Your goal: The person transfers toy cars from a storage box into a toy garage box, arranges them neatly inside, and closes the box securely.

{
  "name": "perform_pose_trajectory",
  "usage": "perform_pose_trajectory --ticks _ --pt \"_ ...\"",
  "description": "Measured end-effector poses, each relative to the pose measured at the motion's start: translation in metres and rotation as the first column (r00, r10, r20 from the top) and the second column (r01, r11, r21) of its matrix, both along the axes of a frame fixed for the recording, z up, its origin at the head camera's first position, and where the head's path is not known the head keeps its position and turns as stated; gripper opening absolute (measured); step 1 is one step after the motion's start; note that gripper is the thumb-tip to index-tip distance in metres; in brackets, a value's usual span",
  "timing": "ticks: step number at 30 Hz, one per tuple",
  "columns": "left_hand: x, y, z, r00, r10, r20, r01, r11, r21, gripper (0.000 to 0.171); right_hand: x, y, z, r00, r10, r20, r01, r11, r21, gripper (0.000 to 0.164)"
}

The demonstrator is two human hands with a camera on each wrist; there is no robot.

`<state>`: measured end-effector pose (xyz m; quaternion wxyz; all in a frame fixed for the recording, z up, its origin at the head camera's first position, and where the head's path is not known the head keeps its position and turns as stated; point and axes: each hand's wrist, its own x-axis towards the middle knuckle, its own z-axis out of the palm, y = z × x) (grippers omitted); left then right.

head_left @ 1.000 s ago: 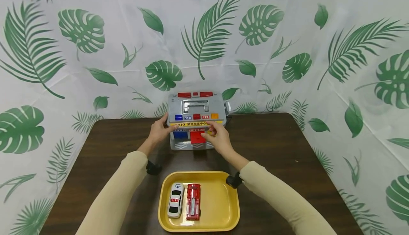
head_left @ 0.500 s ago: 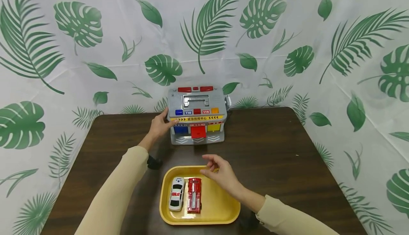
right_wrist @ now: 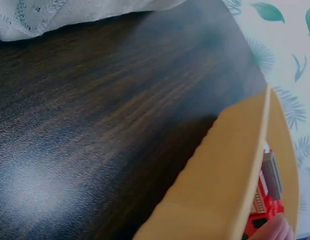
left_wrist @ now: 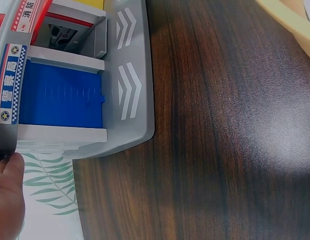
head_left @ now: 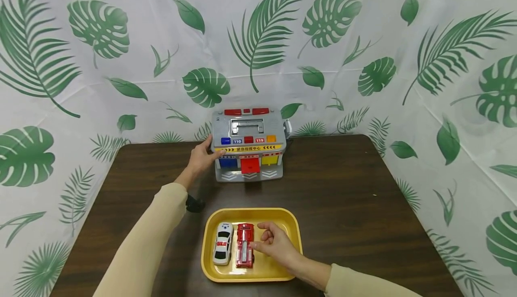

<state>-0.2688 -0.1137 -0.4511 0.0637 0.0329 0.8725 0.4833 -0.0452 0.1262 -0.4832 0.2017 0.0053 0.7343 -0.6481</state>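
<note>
A grey toy emergency station (head_left: 247, 149) stands at the back of the table. Its red door (head_left: 250, 165) is lifted outward, while the blue door (left_wrist: 65, 95) and the yellow door (head_left: 269, 159) are down. My left hand (head_left: 201, 158) holds the station's left edge, thumb on the front and fingers along the side. Over the yellow tray (head_left: 242, 277) is my right hand (head_left: 279, 246), thumb and forefinger apart, beside a red toy fire truck (head_left: 244, 236). The thumb is at the truck's right side; whether it touches, I cannot tell.
A white toy police car (head_left: 222, 243) lies left of the truck in the tray. The dark wooden table (head_left: 335, 198) ends at a leaf-printed cloth (head_left: 153, 54) behind the station. The tray's raised wall (right_wrist: 215, 175) stands near my right wrist.
My right hand has left the front of the station and come down to the tray beside the fire truck. My left hand has stayed on the station's left edge.
</note>
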Motion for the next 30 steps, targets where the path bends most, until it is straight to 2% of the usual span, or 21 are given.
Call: perform_pose_trajectory --ticks 7,16,24,30 --pt "0.000 0.000 -0.001 1.000 0.000 -0.011 0.000 1.000 -0.013 0.083 0.005 -0.006 -0.013 0.997 -0.001 0.079 -0.001 1.000 0.026 0.061" --pt "0.000 0.000 -0.001 1.000 -0.001 -0.016 0.000 1.000 -0.016 0.082 0.007 -0.017 -0.023 0.993 -0.017 0.114 0.006 0.995 0.099 0.072" --pt "-0.001 -0.001 -0.004 1.000 -0.003 0.000 0.003 1.000 -0.007 0.082 0.006 -0.021 -0.028 0.991 -0.017 0.132 0.008 0.997 0.071 0.067" --pt "-0.001 -0.001 -0.003 1.000 -0.005 -0.007 0.005 1.000 -0.003 0.082 0.005 -0.025 -0.028 0.985 -0.032 0.172 0.013 0.994 0.111 0.065"
